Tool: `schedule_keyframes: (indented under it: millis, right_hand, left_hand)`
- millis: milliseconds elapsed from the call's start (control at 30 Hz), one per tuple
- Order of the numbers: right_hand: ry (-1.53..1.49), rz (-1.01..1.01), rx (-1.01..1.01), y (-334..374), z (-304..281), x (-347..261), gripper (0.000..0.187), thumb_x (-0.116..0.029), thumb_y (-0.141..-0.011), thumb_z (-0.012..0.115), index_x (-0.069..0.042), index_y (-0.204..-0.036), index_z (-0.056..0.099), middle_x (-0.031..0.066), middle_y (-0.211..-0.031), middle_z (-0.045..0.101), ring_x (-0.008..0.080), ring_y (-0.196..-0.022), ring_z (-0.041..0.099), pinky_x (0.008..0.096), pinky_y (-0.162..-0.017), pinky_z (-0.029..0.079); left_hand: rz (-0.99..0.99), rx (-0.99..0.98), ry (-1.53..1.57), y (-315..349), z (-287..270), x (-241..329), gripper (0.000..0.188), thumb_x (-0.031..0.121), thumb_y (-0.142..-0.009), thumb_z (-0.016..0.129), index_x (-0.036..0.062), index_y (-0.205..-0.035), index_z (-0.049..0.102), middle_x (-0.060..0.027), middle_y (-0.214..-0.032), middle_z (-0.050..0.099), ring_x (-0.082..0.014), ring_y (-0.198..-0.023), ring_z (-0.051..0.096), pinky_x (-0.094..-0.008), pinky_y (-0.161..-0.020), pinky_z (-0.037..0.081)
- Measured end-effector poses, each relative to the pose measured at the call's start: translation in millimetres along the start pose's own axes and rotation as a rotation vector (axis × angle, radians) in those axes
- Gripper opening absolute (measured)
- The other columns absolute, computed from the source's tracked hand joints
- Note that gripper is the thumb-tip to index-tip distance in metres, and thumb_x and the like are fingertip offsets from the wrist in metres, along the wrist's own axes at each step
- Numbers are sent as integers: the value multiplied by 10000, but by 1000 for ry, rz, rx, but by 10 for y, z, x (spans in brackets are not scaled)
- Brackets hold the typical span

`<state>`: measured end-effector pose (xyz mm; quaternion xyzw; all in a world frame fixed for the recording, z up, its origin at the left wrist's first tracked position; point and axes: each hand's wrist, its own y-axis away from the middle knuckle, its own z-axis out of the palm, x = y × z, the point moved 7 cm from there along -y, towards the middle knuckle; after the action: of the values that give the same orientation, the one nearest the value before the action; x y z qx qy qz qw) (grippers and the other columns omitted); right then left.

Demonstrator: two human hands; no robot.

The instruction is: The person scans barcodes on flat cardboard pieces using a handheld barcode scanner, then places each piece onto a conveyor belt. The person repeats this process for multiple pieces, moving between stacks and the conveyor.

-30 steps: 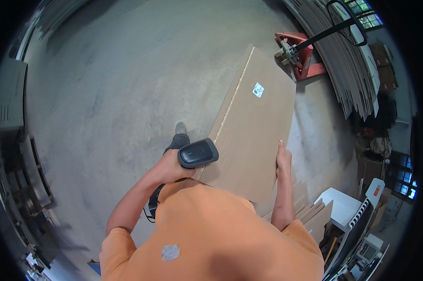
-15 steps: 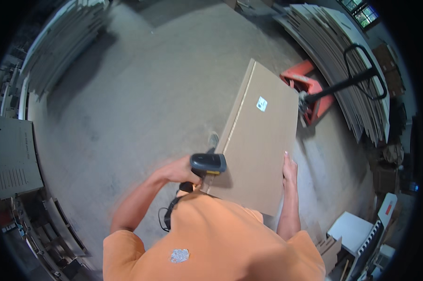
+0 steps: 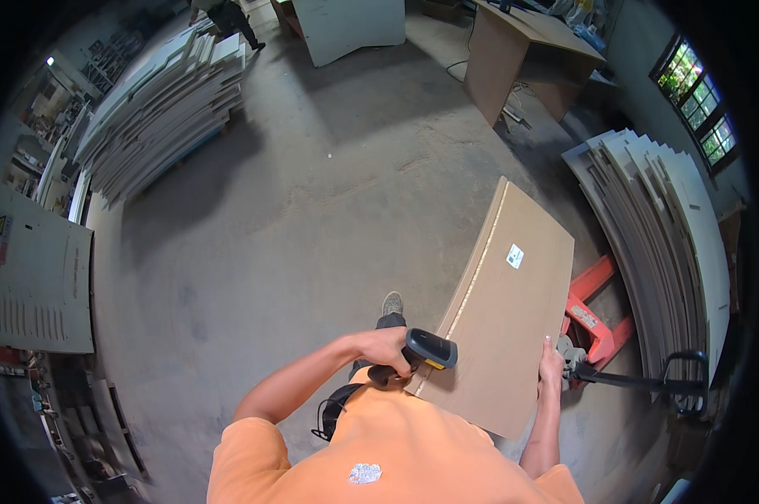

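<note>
Right hand (image 3: 551, 364): most fingers hidden behind the board (image 3: 505, 328).
Left hand (image 3: 385, 349): some fingertips hidden around the scanner (image 3: 432, 348).
Board: underside out of sight.
Sticker (image 3: 514, 256): print too small to read.
Pallet jack (image 3: 596, 329): partly covered by the board.
Far person (image 3: 231, 18): head cut off by the upper edge.
Shirt (image 3: 404, 445): cut off by the lower edge.

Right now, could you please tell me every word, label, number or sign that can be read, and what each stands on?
White label on the brown board: too small to read.
Yellow warning triangle on the grey cabinet: nearby lettering too small.
Pale label on the red pallet jack: too small to read.
</note>
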<state>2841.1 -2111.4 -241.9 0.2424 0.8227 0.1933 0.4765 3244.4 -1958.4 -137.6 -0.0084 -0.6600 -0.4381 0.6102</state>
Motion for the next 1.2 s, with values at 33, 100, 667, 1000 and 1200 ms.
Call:
schedule_keyframes:
  millis: [33, 100, 667, 1000, 1200]
  right_hand:
    - [-58, 14, -50, -143, 97, -206, 575, -443, -1010, 540, 93, -1193, 638, 146, -1066, 706, 207, -946, 655, 370, -834, 511]
    - [-50, -27, -5, -382, 225, -645, 569, -438, -1016, 529, 88, -1206, 632, 145, -1076, 703, 207, -955, 655, 372, -837, 509]
    - [-196, -89, 92, -4053, 636, -3981, 504, -380, -1031, 534, 100, -1157, 621, 120, -1050, 684, 180, -922, 649, 333, -813, 526]
    - [-286, -116, 75, -6238, 904, -5929, 527, -388, -1023, 548, 87, -1244, 604, 129, -1166, 675, 200, -1001, 656, 342, -855, 523]
    - [-364, -48, 144, -7319, 1276, -6914, 543, -397, -1003, 581, 103, -1211, 617, 143, -1147, 686, 213, -962, 668, 344, -825, 532]
  left_hand:
    - [106, -6, 166, -60, -273, 225, 177, 62, -675, 714, -12, -812, 630, -31, -712, 625, -124, -658, 593, -298, -596, 486]
    - [43, -30, 143, -236, -790, 573, 175, 57, -677, 711, -14, -813, 626, -29, -724, 631, -121, -670, 600, -296, -601, 488]
    - [133, 24, -43, -2807, -4748, 2968, 267, 64, -690, 726, -5, -936, 647, 0, -746, 612, -117, -715, 559, -309, -637, 468]
    - [319, 99, 85, -4275, -6909, 3841, 345, 42, -672, 711, -10, -1005, 636, -7, -789, 604, -133, -754, 546, -309, -676, 468]
    - [236, 106, 194, -5233, -8492, 4175, 508, 72, -656, 738, 23, -1147, 615, -25, -904, 600, -142, -875, 553, -296, -757, 477]
